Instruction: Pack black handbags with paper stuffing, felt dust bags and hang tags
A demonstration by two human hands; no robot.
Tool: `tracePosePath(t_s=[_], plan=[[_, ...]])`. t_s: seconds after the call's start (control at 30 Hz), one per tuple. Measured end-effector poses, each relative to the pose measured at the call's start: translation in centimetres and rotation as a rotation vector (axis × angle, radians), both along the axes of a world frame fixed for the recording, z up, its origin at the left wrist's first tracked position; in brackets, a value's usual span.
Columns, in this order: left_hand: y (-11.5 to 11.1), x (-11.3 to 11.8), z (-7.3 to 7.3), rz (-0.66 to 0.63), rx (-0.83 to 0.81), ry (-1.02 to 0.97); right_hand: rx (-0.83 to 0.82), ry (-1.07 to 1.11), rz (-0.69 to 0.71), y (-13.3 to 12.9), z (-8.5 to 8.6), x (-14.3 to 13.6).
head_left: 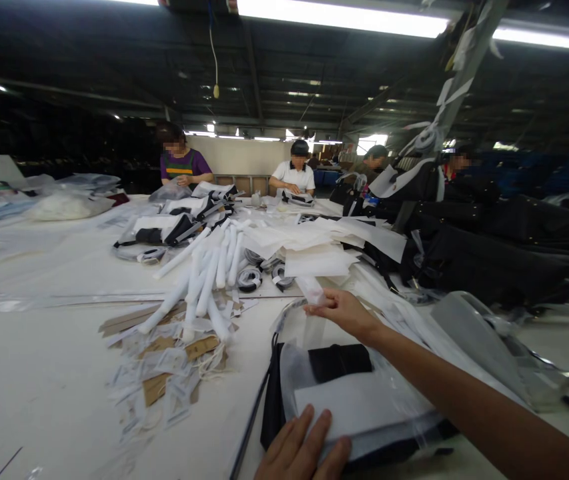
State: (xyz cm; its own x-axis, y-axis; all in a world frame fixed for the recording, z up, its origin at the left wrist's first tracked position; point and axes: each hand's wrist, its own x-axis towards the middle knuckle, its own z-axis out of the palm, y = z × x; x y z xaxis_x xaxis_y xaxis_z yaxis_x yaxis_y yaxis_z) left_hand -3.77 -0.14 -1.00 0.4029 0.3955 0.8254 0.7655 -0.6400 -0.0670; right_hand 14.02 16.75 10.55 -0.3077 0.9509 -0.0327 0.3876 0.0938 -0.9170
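A black bag (pixel 274 393) lies on the white table at the lower middle, with white sheets (pixel 359 403) and clear plastic over it. My left hand (pixel 307 447) rests on its near side, fingers spread over the white wrapping. Above the bag's far edge, my right hand (pixel 339 310) pinches a small translucent strip (pixel 311 291) between thumb and fingers. The bag's thin strap runs down its left side.
White foam rolls (pixel 209 277), tags (pixel 164 373) and coiled straps (pixel 249 279) lie left and ahead. White sheets (pixel 319 260) are stacked beyond my right hand. Black bags (pixel 489 253) are piled at right. Several people sit across the table.
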Motion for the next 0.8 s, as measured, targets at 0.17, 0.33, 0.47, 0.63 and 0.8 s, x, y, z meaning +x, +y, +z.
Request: tracePosePath(t_s=[0.17, 0.33, 0.47, 0.63, 0.8], plan=[[0.1, -0.7, 0.8, -0.065, -0.006, 0.114, 0.069, -0.049, 0.347, -6.4, 3.1, 1.7], [0.0, -0.6, 1.8, -0.110, -0.009, -0.003, -0.193, 0.015, 0.642, -8.7, 4.2, 3.7], [0.0, -0.5, 1.6, -0.109, -0.020, -0.001, 0.223, -0.204, 0.290, -6.1, 1.3, 3.4], [-0.1, -0.5, 1.3, -0.109, -0.015, 0.008, 0.413, -0.523, 0.435, -5.5, -1.3, 2.0], [-0.1, -0.3, 1.3, -0.118, -0.021, -0.022, 0.370, -0.523, 0.315, -5.4, -2.2, 1.2]])
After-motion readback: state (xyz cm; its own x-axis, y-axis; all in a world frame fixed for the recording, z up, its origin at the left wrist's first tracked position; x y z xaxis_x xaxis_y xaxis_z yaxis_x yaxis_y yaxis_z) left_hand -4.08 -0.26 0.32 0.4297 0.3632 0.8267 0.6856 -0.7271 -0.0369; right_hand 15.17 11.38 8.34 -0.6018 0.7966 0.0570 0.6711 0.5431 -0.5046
